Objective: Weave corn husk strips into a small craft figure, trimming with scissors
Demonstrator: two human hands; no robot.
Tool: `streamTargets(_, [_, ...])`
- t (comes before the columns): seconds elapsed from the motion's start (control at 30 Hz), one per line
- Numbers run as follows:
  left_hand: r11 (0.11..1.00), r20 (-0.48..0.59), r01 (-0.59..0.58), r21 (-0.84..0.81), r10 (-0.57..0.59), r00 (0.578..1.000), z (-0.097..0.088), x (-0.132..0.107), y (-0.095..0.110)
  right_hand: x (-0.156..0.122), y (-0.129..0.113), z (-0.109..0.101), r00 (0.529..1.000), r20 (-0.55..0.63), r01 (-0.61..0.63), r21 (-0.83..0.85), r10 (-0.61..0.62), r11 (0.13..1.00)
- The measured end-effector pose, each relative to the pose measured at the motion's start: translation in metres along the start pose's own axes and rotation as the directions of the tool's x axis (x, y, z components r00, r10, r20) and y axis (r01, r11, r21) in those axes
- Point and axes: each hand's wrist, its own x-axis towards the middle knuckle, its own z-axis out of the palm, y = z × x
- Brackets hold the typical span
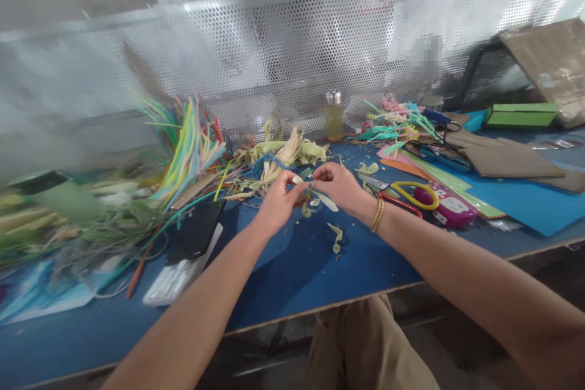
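My left hand [278, 198] and my right hand [339, 186] meet over the blue table [292, 268]. Both pinch a pale yellow-green husk strip [315, 198] between fingertips; its ends curl down between the hands. A gold bracelet [377, 214] sits on my right wrist. Another small husk scrap [337, 237] lies on the table just below my hands. A heap of pale husks [283, 155] is piled right behind my fingers.
A bundle of coloured strips [187, 146] fans out at left, beside a black phone [194, 231]. Yellow- and red-handled scissors [406, 195] and a pink case [448, 207] lie at right. A small bottle [333, 116] stands by the perforated metal screen [320, 55]. Brown card [507, 158] lies at right.
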Motion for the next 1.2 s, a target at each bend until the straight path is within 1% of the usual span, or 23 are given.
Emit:
streamTargets(0.07, [0.991,0.009,0.070,-0.113,-0.070,0.998,0.000,-0.001,0.002,0.000,0.001,0.000,1.000,0.007,-0.005,-0.005,0.005,1.000])
streamTargets(0.13, [0.979,0.010,0.113,-0.170,-0.113,0.994,0.001,-0.001,0.002,0.000,0.002,0.000,1.000,0.003,-0.010,-0.009,0.010,1.000])
streamTargets(0.23, [0.975,-0.021,0.140,-0.175,-0.146,0.989,0.001,-0.001,0.002,0.000,0.001,0.001,1.000,0.003,-0.019,0.003,0.019,1.000])
streamTargets(0.37, [0.966,-0.115,0.176,-0.188,-0.200,0.973,0.001,0.000,0.003,0.000,-0.005,-0.002,0.998,0.020,-0.067,0.055,0.066,0.996])
streamTargets(0.4, [0.961,-0.124,0.195,-0.196,-0.221,0.967,0.001,0.000,0.004,0.001,-0.007,-0.003,0.996,0.028,-0.088,0.073,0.086,0.993])
streamTargets(0.43, [0.954,-0.119,0.216,-0.207,-0.244,0.963,0.000,0.000,0.005,0.001,-0.008,-0.004,0.993,0.043,-0.114,0.093,0.110,0.989])
streamTargets(0.5, [0.937,-0.074,0.257,-0.235,-0.281,0.957,-0.001,0.000,0.007,0.001,-0.010,-0.006,0.980,0.093,-0.190,0.142,0.178,0.971])
streamTargets(0.6, [0.922,-0.004,0.289,-0.258,-0.300,0.954,-0.002,0.000,0.009,0.001,-0.012,-0.008,0.943,0.184,-0.314,0.201,0.279,0.928])
streamTargets(0.67, [0.931,0.003,0.280,-0.234,-0.287,0.958,-0.003,-0.001,0.011,0.002,-0.012,-0.009,0.928,0.204,-0.352,0.218,0.311,0.910])
streamTargets(0.7, [0.944,-0.005,0.263,-0.201,-0.269,0.963,-0.003,-0.002,0.011,0.002,-0.012,-0.009,0.929,0.202,-0.351,0.217,0.309,0.911])
streamTargets(0.8, [0.985,-0.045,0.174,-0.022,-0.175,0.984,-0.004,-0.003,0.012,0.002,-0.013,-0.010,0.951,0.183,-0.284,0.204,0.248,0.937])
streamTargets(0.87, [0.991,-0.042,0.113,0.077,-0.110,0.993,-0.005,-0.004,0.013,0.003,-0.012,-0.010,0.964,0.177,-0.232,0.189,0.200,0.954])
streamTargets(0.9, [0.991,-0.030,0.089,0.098,-0.086,0.996,-0.006,-0.004,0.013,0.003,-0.012,-0.009,0.966,0.176,-0.218,0.181,0.187,0.959])
streamTargets(1.0, [0.994,0.008,0.041,0.102,-0.042,0.999,-0.007,-0.004,0.013,0.003,-0.012,-0.009,0.967,0.172,-0.214,0.152,0.188,0.965])
streamTargets(1.07, [0.995,0.017,0.030,0.095,-0.032,0.999,-0.007,-0.003,0.012,0.003,-0.011,-0.009,0.965,0.170,-0.225,0.134,0.201,0.965])
streamTargets(1.2, [0.998,0.000,0.030,0.060,-0.030,1.000,-0.006,-0.001,0.007,0.002,-0.013,-0.011,0.952,0.187,-0.267,0.128,0.241,0.955])
